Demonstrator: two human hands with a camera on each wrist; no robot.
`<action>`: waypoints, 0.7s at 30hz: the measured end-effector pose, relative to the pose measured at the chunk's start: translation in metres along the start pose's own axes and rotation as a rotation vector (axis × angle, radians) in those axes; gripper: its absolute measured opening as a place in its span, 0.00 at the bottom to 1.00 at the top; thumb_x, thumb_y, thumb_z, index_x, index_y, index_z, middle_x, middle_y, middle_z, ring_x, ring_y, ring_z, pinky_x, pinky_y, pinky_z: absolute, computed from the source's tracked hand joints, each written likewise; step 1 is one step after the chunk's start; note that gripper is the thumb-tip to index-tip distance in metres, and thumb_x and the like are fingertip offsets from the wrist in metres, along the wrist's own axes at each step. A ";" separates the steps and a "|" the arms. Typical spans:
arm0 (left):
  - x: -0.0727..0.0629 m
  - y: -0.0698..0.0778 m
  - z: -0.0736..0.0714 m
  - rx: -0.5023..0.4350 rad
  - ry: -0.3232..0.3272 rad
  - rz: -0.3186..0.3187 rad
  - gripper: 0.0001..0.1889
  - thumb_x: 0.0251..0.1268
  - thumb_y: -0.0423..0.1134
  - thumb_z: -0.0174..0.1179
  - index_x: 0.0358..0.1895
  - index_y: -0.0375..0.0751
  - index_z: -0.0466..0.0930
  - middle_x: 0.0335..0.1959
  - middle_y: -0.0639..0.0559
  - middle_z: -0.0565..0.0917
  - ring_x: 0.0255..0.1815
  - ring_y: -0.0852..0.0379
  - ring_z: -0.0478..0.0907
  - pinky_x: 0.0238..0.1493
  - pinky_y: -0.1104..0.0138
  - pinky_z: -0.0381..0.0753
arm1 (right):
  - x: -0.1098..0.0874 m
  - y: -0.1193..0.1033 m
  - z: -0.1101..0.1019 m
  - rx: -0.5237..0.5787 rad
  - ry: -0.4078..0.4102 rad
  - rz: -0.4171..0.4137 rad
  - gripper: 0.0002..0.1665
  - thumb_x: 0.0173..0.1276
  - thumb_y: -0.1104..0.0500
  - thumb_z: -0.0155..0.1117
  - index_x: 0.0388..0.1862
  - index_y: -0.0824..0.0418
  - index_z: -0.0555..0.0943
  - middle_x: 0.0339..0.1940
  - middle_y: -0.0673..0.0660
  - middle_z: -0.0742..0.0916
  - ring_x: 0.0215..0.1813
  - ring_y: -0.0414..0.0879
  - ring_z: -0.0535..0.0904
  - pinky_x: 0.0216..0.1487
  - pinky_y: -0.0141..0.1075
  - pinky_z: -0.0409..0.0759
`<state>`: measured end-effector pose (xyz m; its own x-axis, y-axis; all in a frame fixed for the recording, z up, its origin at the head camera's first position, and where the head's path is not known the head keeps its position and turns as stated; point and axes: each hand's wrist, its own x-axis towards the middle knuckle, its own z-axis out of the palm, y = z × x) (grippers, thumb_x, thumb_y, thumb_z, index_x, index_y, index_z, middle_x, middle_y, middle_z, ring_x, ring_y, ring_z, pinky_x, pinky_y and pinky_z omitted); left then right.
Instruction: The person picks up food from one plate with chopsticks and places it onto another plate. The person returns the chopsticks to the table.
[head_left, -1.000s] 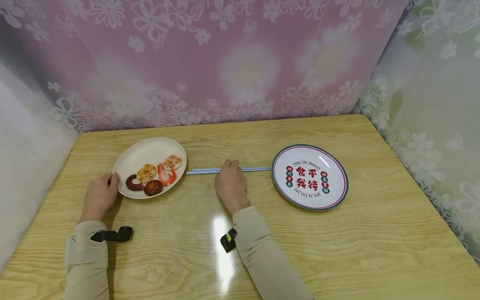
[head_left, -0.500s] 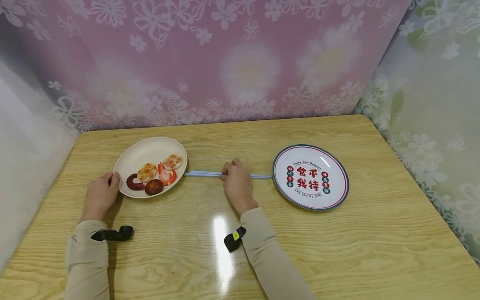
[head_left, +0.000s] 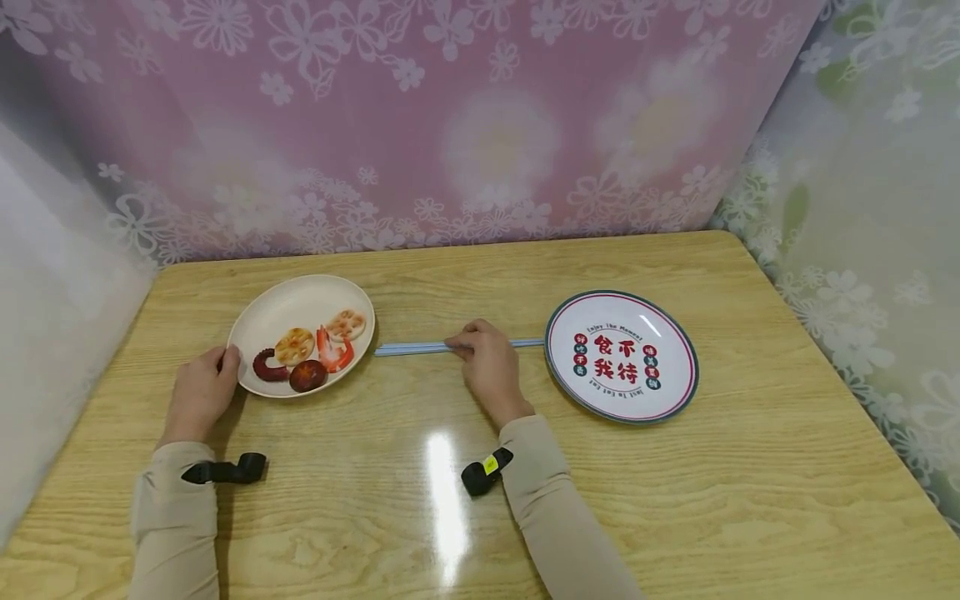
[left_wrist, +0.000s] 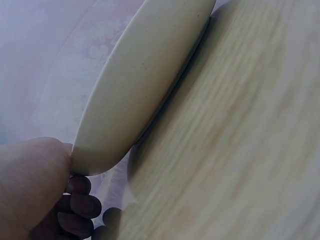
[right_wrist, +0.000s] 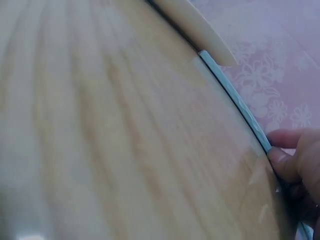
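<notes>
My left hand (head_left: 201, 392) pinches the left rim of a cream plate (head_left: 281, 310), thumb near the edge and fingers below it in the left wrist view. Gathered at the plate's front lie two lotus root slices (head_left: 294, 345), a shrimp (head_left: 335, 350), a dark mushroom cap (head_left: 308, 376) and a curled octopus tentacle (head_left: 267, 367). Between the plates, my right hand (head_left: 492, 371) pinches a pair of pale blue chopsticks (head_left: 412, 348) with thumb and forefinger. They lie low along the tabletop, pointing left to right; the hand covers their middle.
A white plate (head_left: 663, 333) with red lettering and a green-and-red rim stands to the right, close to the chopsticks' right end. The wooden table (head_left: 360, 517) reaches back to a pink floral curtain (head_left: 375, 125).
My right hand has slid rightward along the chopsticks, which shifted and turned slightly. The left hand and the cream plate have stayed put.
</notes>
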<state>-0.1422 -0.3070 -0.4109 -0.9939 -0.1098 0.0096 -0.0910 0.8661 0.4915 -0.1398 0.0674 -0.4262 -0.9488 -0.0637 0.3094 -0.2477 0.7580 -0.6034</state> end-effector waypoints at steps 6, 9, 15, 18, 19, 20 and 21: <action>0.001 -0.002 0.000 -0.003 -0.026 -0.024 0.24 0.77 0.47 0.33 0.39 0.30 0.73 0.38 0.30 0.75 0.36 0.39 0.68 0.35 0.53 0.68 | -0.001 0.003 0.001 0.012 -0.019 -0.019 0.19 0.63 0.72 0.62 0.40 0.49 0.89 0.39 0.50 0.80 0.31 0.43 0.73 0.25 0.34 0.69; 0.002 -0.001 0.000 0.004 -0.023 -0.022 0.23 0.77 0.47 0.33 0.37 0.31 0.72 0.36 0.31 0.75 0.35 0.40 0.69 0.33 0.55 0.67 | -0.001 0.004 0.000 0.006 -0.034 -0.011 0.20 0.64 0.72 0.62 0.41 0.47 0.89 0.37 0.49 0.78 0.29 0.42 0.70 0.23 0.32 0.65; 0.000 0.001 -0.001 -0.002 -0.015 -0.021 0.23 0.77 0.46 0.34 0.37 0.30 0.73 0.35 0.32 0.75 0.34 0.40 0.69 0.32 0.58 0.66 | -0.001 0.005 -0.002 0.001 -0.048 -0.015 0.24 0.63 0.74 0.60 0.42 0.46 0.89 0.35 0.50 0.75 0.27 0.42 0.67 0.22 0.32 0.63; 0.000 0.002 -0.001 -0.004 -0.020 -0.029 0.23 0.77 0.46 0.34 0.39 0.30 0.73 0.36 0.31 0.75 0.35 0.40 0.69 0.33 0.56 0.67 | -0.002 0.005 -0.002 -0.007 -0.052 -0.045 0.27 0.61 0.77 0.59 0.44 0.47 0.88 0.36 0.50 0.74 0.27 0.42 0.66 0.22 0.31 0.63; 0.000 0.002 -0.001 -0.004 -0.023 -0.033 0.24 0.77 0.46 0.33 0.40 0.29 0.74 0.37 0.31 0.75 0.35 0.40 0.69 0.33 0.56 0.68 | -0.002 0.005 -0.002 -0.012 -0.053 -0.056 0.27 0.60 0.77 0.59 0.44 0.47 0.88 0.36 0.50 0.74 0.27 0.42 0.66 0.22 0.31 0.63; 0.000 0.002 -0.001 -0.005 -0.028 -0.036 0.24 0.77 0.46 0.33 0.42 0.29 0.74 0.39 0.30 0.75 0.36 0.40 0.69 0.34 0.55 0.68 | -0.002 0.006 -0.002 -0.017 -0.053 -0.067 0.28 0.59 0.78 0.59 0.44 0.47 0.88 0.36 0.50 0.74 0.27 0.42 0.65 0.22 0.31 0.63; 0.001 0.002 -0.001 -0.006 -0.032 -0.041 0.24 0.77 0.47 0.33 0.43 0.28 0.74 0.39 0.30 0.75 0.36 0.39 0.69 0.35 0.54 0.69 | -0.002 0.006 -0.003 -0.025 -0.052 -0.078 0.29 0.59 0.78 0.59 0.45 0.47 0.88 0.37 0.51 0.74 0.26 0.42 0.65 0.21 0.31 0.63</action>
<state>-0.1431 -0.3053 -0.4090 -0.9909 -0.1290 -0.0383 -0.1309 0.8583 0.4962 -0.1391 0.0739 -0.4286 -0.9359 -0.1560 0.3158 -0.3167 0.7651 -0.5606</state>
